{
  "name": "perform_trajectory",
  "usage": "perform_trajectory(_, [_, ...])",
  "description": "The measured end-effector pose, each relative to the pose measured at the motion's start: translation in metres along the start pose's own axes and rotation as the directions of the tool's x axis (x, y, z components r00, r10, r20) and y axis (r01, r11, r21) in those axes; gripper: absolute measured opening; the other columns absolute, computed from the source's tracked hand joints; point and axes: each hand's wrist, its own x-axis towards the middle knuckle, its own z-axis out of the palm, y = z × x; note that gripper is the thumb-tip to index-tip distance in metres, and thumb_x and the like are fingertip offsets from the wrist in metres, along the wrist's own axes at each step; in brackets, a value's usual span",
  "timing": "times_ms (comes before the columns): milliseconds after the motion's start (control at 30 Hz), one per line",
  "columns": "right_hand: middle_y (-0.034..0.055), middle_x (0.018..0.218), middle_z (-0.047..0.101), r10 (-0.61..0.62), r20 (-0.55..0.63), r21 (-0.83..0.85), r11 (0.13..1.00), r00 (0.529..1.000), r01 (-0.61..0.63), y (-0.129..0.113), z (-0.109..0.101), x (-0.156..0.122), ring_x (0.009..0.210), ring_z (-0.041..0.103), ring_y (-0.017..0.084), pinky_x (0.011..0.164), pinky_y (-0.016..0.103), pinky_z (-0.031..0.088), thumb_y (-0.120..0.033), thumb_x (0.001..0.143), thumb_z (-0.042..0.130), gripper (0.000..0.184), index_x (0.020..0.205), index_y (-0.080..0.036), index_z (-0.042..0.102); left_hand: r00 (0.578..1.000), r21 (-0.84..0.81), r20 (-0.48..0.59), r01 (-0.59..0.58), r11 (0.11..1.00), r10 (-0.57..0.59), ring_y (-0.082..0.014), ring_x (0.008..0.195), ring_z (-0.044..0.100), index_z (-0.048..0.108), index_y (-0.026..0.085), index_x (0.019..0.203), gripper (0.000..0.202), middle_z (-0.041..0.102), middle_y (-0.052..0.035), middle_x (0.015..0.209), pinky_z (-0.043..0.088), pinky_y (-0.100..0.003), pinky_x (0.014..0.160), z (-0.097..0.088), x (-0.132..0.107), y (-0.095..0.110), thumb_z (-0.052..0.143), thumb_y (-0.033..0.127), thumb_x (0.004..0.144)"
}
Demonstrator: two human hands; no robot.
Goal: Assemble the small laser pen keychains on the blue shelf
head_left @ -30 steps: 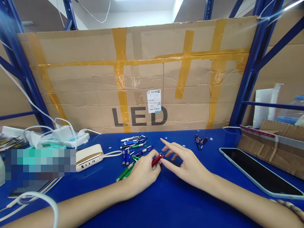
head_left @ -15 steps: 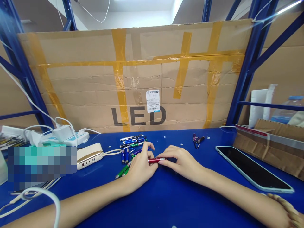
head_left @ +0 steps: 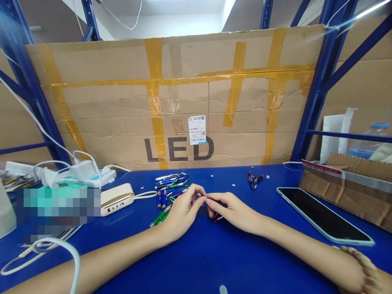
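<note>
My left hand (head_left: 183,211) and my right hand (head_left: 231,210) meet at the middle of the blue bench top (head_left: 214,253). Between their fingertips they pinch a small red metal penlight (head_left: 215,217), mostly hidden by my fingers. Only a silver tip and a bit of red at its lower end show. Just left of my left hand lies a heap of several blue, green and purple penlights with carabiner clips (head_left: 170,188). A green penlight (head_left: 159,218) touches the heap's near side, close to my left wrist.
A dark keychain with a clip (head_left: 253,181) lies to the right of my hands. A white power bank (head_left: 116,199), a power strip with a charger (head_left: 85,177), a black-screened phone (head_left: 324,215) and a low cardboard box (head_left: 346,188) stand around them. A taped LED carton (head_left: 171,102) stands behind.
The red penlight, earlier visible lying sideways between my fingers, is now mostly covered. My hands have closed in around it, and my left fingers have moved onto its tip.
</note>
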Motion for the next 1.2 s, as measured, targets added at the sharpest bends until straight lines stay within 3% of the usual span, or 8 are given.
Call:
perform_trajectory(67, [0.0002,0.070,0.058,0.015,-0.021,0.018,1.000,1.000,-0.015,0.001,-0.002,0.001,0.064,0.053,0.012,0.061,0.024,0.042,-0.045,0.091,0.035,0.039,0.089,-0.016,0.061,1.000,-0.030,-0.019,0.001,1.000,-0.001,-0.0130,0.068,0.047,0.044,0.022,0.093,0.017,0.051,0.0013,0.079,0.038,-0.026,0.066,0.000,-0.001,0.001,0.038,0.037,0.089])
perform_trajectory(200, [0.0034,0.094,0.064,0.011,-0.099,-0.048,0.999,0.995,-0.016,0.005,-0.008,0.002,0.086,0.056,0.018,0.075,0.028,0.042,-0.045,0.090,0.039,0.038,0.106,-0.020,0.062,0.995,-0.128,-0.098,0.003,0.992,-0.016,-0.0170,0.092,0.048,0.044,0.022,0.095,0.020,0.051,-0.0023,0.095,0.036,-0.029,0.082,-0.003,-0.001,0.000,0.035,0.040,0.090])
perform_trajectory(400, [0.0031,0.086,0.066,0.075,-0.017,-0.072,0.995,0.997,-0.076,0.008,-0.010,0.001,0.078,0.057,0.017,0.068,0.025,0.040,-0.043,0.088,0.043,0.036,0.090,-0.016,0.066,0.981,-0.263,-0.183,0.013,0.965,-0.063,-0.0193,0.098,0.047,0.045,0.021,0.092,0.028,0.052,-0.0040,0.096,0.035,-0.031,0.085,-0.005,0.003,-0.009,0.024,0.040,0.092])
perform_trajectory(567, [0.0020,0.076,0.063,0.086,-0.010,-0.089,0.992,0.996,-0.086,0.007,-0.009,0.003,0.070,0.053,0.014,0.063,0.024,0.038,-0.041,0.087,0.044,0.034,0.080,-0.015,0.065,0.989,-0.223,-0.146,-0.043,0.974,0.011,-0.0193,0.099,0.046,0.043,0.020,0.095,0.027,0.051,-0.0055,0.099,0.034,-0.032,0.088,-0.005,0.000,-0.005,0.025,0.040,0.091])
perform_trajectory(767, [0.0009,0.073,0.063,0.098,0.002,-0.078,0.992,0.995,-0.097,0.010,-0.008,0.003,0.066,0.052,0.013,0.060,0.023,0.037,-0.040,0.085,0.047,0.032,0.079,-0.015,0.065,0.994,-0.194,-0.110,-0.046,0.980,0.025,-0.0193,0.096,0.047,0.044,0.020,0.094,0.028,0.051,-0.0057,0.098,0.035,-0.033,0.087,-0.004,-0.001,-0.004,0.024,0.040,0.091])
perform_trajectory(967, [0.0028,0.085,0.066,0.068,0.034,-0.040,0.997,0.997,-0.067,0.012,-0.008,0.003,0.077,0.057,0.016,0.068,0.024,0.040,-0.040,0.087,0.046,0.032,0.088,-0.016,0.067,0.993,-0.206,-0.117,-0.022,0.978,-0.003,-0.0189,0.095,0.047,0.043,0.020,0.092,0.027,0.051,-0.0053,0.096,0.035,-0.033,0.086,-0.004,0.001,-0.005,0.022,0.039,0.092])
perform_trajectory(1200, [0.0024,0.078,0.064,0.070,0.006,-0.056,0.996,0.998,-0.070,0.010,-0.010,0.003,0.072,0.055,0.014,0.066,0.024,0.039,-0.038,0.088,0.044,0.033,0.080,-0.015,0.065,0.990,-0.216,-0.133,0.018,0.976,-0.048,-0.0190,0.093,0.048,0.042,0.021,0.090,0.027,0.051,-0.0045,0.093,0.036,-0.033,0.086,-0.004,0.002,-0.006,0.022,0.040,0.092])
